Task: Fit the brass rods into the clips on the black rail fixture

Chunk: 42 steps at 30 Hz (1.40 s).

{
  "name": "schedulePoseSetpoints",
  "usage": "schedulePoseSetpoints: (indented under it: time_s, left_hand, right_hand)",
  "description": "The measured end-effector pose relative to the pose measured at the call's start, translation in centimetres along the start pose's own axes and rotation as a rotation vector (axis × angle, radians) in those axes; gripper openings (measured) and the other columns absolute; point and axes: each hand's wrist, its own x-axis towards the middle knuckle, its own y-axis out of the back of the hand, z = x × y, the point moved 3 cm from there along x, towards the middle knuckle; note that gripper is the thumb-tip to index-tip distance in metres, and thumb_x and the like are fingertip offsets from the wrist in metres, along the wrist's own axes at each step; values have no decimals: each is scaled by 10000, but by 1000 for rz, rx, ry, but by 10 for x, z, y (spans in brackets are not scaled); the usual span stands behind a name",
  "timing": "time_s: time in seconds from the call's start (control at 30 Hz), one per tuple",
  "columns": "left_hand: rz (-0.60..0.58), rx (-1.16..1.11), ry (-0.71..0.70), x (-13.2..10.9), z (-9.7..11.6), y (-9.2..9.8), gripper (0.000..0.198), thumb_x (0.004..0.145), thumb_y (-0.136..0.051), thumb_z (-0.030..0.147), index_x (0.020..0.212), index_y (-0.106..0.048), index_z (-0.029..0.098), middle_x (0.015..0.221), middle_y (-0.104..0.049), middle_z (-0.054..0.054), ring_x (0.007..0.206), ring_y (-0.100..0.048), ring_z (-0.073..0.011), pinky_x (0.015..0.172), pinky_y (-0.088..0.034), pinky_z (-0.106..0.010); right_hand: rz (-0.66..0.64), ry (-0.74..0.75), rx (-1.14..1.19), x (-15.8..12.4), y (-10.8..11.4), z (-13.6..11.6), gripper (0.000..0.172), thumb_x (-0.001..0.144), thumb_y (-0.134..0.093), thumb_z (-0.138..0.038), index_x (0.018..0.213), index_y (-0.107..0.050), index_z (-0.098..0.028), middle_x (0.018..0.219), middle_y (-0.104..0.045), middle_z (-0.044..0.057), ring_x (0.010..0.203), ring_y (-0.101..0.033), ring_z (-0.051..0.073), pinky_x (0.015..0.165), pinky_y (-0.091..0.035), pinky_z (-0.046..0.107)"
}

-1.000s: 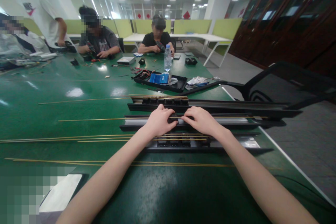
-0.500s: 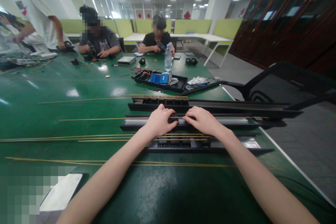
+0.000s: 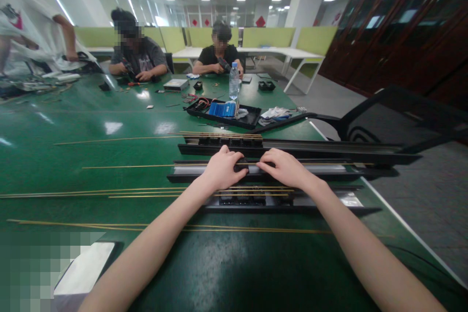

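My left hand is closed round a small black block in the middle black channel. Just right of it, my right hand pinches a thin brass rod, which runs lengthwise along this channel and out past its left end. Behind lies another long black channel with several black blocks and brass rods over it. A nearer channel, partly under my forearms, also holds black blocks, with brass rods across them.
Loose brass rods lie nearer on the green table. Beyond the channels are a black tray, gloves and a water bottle. A black chair stands at the right. Several people work at the far side.
My right hand has shifted very slightly right; my left hand is almost unmoved. At the far left, a person in a white shirt has moved further left and leans down.
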Motion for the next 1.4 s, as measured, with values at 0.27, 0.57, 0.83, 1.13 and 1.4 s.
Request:
schedulePoseSetpoints:
  time_s: [0.27,0.57,0.83,1.13,1.4]
  left_hand:
    - [-1,-11,-1,0,0,-1,398,870,-594,480,1152,-660,207,974,-728,-70,1003,-521,-279,852,-496,-382]
    - [1,-4,-4,0,0,0,408,871,-589,481,1161,-658,202,966,-728,-73,999,-523,-280,845,-498,-378]
    - [-4,-6,-4,0,-1,-1,409,869,-591,482,1159,-658,201,980,-728,-74,995,-518,-281,840,-500,-383]
    - [-8,11,-2,0,-1,0,412,871,-592,486,1166,-653,204,994,-727,-69,1003,-517,-275,846,-492,-369]
    - [0,7,-6,0,-1,0,422,873,-582,490,1159,-660,190,979,-732,-70,998,-517,-282,825,-493,-375]
  right_hand:
    - [-11,-4,18,-2,0,4,304,987,-496,-376,860,-717,-210,911,-721,58,903,-614,219,829,-479,341]
    - [-5,2,26,-3,3,5,296,981,-505,-365,867,-733,-214,990,-726,62,953,-621,229,884,-493,365]
    - [26,0,39,-4,6,6,317,969,-521,-374,807,-741,-215,1064,-713,66,998,-629,232,920,-502,377]
    - [11,-7,99,-7,2,16,302,958,-530,-398,830,-749,-234,1071,-713,58,1016,-637,239,937,-500,384]
    - [19,-6,129,-7,4,15,294,954,-538,-410,839,-745,-236,1065,-714,56,1014,-636,235,935,-495,383]
